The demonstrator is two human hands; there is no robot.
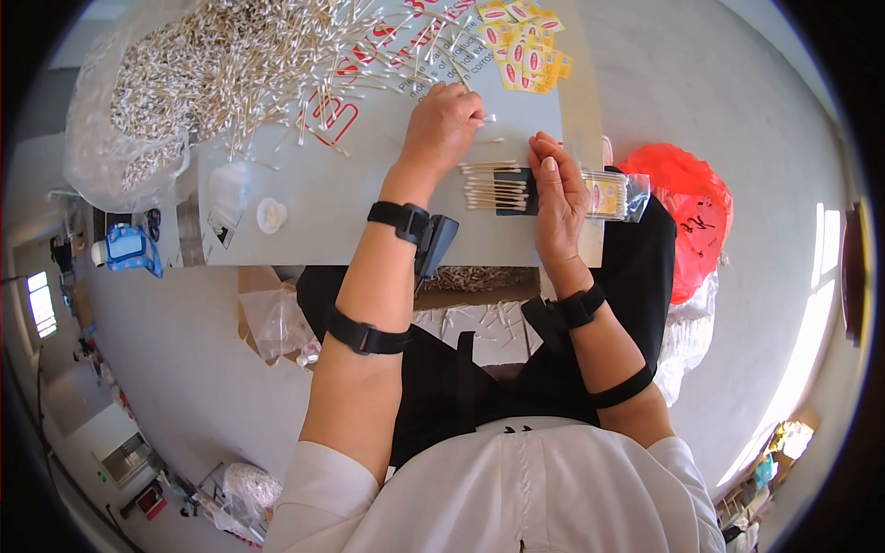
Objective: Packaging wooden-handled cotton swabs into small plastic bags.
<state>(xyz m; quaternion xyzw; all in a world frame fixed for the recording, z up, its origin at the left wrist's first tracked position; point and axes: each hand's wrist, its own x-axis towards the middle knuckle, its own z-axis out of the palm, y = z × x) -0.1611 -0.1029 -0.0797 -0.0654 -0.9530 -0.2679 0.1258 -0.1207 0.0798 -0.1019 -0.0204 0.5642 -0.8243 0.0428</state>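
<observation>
My left hand [441, 132] is closed above the table, its fingers curled in. A white cotton swab tip [489, 118] pokes out by its fingertips, so it seems to pinch a swab. My right hand [559, 198] stands on edge with fingers stretched out, next to a row of cotton swabs [496, 192] laid side by side over a dark strip [516, 209]. Just right of that hand lies a clear packet [618, 195] of swabs with a yellow label. One loose swab [490, 140] rests above the row. My right palm's contact is hidden.
A big heap of cotton swabs [212, 74] spills from a clear bag [83, 166] at the far left. Yellow label cards [527, 55] lie at the back right. A small white lid [271, 215] sits near the front edge. A red bag [687, 212] hangs at the right.
</observation>
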